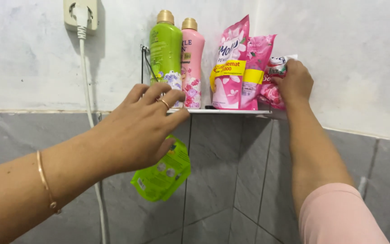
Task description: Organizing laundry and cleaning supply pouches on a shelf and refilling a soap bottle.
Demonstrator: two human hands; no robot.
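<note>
My left hand (138,129) grips a green refill pouch (162,175) that hangs below a white corner shelf (231,111), while its fingers rest against the shelf's left end. My right hand (295,82) closes on a red and white pouch (274,81) at the shelf's right end. On the shelf stand a green bottle (165,52), a pink bottle (192,63) and two pink pouches (231,68), all upright against the wall corner.
A white plug and cable (83,54) hang from a wall socket (80,13) at the upper left and run down the wall. Grey tiles (222,180) cover the lower wall beneath the shelf.
</note>
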